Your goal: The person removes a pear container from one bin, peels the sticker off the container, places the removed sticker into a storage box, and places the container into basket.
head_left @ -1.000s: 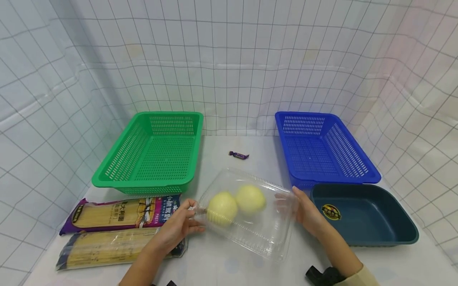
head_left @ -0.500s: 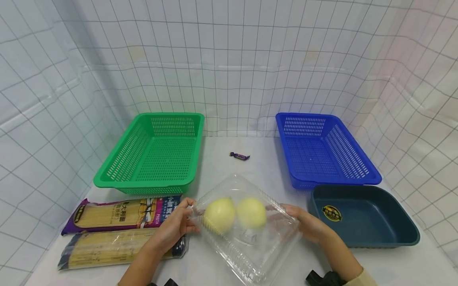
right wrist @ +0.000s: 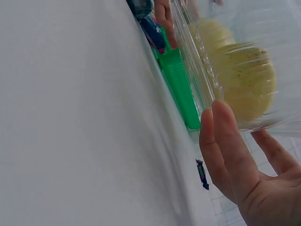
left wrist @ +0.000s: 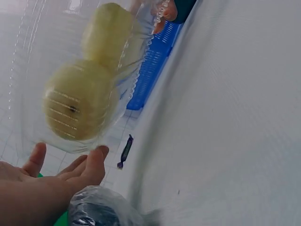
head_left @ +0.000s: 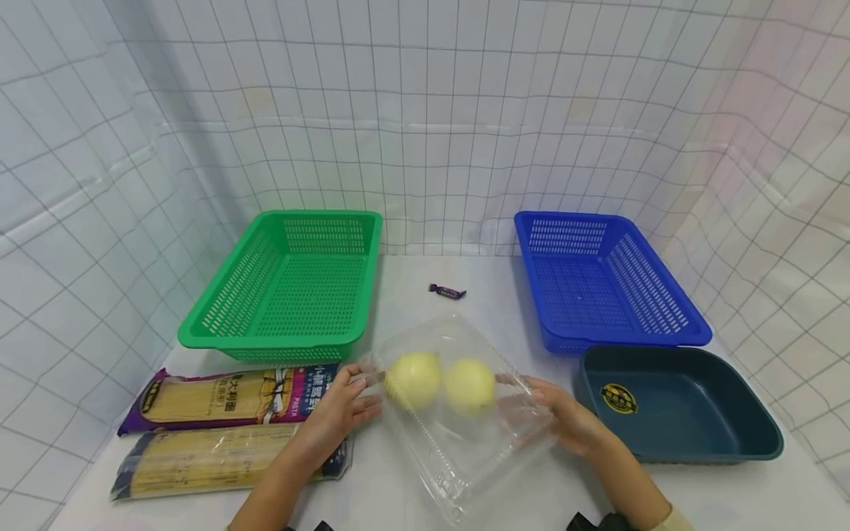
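A clear plastic clamshell box (head_left: 458,457) with two pale yellow round fruits (head_left: 415,380) inside is held between both hands. It lies turned, one corner toward the person. My left hand (head_left: 339,405) grips its left side, with thumb and fingers at the edge; in the left wrist view the fingertips (left wrist: 96,153) sit right at the box's end. Across from it, my right hand (head_left: 564,417) holds the right side, and some of its fingers show through the clear plastic. In the right wrist view, fingers and thumb are on either side of the box wall (right wrist: 211,84).
Two packs of pasta (head_left: 226,398) lie at the left, below a green basket (head_left: 368,295). At the back right stands a blue basket (head_left: 538,295), with a dark teal tub (head_left: 704,442) in front. A small purple-wrapped candy (head_left: 448,291) lies behind the box.
The box has turned clockwise, its near corner swinging left. The right hand has shifted nearer and slightly left along the box's side. The left hand has stayed at the left side.
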`<state>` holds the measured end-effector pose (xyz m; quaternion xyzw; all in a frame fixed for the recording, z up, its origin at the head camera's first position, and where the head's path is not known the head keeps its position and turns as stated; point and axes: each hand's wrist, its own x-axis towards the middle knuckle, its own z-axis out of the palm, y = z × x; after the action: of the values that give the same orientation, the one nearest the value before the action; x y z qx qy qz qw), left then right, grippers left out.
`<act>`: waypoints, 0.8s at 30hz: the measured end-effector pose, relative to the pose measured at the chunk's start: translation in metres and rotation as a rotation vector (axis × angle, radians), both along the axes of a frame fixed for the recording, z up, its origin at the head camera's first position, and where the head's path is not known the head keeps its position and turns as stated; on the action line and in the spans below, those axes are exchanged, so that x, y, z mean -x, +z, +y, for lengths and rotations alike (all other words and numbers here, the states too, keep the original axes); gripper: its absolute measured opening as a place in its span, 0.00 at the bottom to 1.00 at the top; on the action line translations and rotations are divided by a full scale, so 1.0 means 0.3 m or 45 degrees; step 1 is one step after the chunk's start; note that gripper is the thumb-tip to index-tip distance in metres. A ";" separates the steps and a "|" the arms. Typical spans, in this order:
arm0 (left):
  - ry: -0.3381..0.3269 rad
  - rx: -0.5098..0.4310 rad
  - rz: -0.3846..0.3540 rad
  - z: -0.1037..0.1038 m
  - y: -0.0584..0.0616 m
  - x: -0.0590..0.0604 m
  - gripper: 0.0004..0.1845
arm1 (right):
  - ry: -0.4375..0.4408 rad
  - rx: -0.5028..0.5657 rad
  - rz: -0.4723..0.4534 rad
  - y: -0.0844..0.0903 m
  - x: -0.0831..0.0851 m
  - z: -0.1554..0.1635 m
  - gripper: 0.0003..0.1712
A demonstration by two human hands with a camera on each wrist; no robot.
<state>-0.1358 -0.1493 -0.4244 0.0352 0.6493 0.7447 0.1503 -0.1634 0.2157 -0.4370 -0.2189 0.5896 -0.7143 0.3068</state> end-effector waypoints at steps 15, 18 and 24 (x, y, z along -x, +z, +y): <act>-0.108 0.059 0.145 0.040 -0.040 -0.021 0.37 | -0.279 0.117 -0.008 -0.017 -0.030 -0.078 0.28; -0.131 0.058 0.169 0.048 -0.050 -0.023 0.37 | -0.350 0.087 -0.010 -0.021 -0.036 -0.093 0.28; -0.194 0.048 0.172 0.058 -0.052 -0.031 0.39 | -0.425 0.071 -0.018 -0.027 -0.045 -0.118 0.27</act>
<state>-0.1265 -0.1320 -0.4400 0.1318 0.6674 0.7146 0.1628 -0.1499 0.1805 -0.4450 -0.1213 0.5954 -0.7731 0.1819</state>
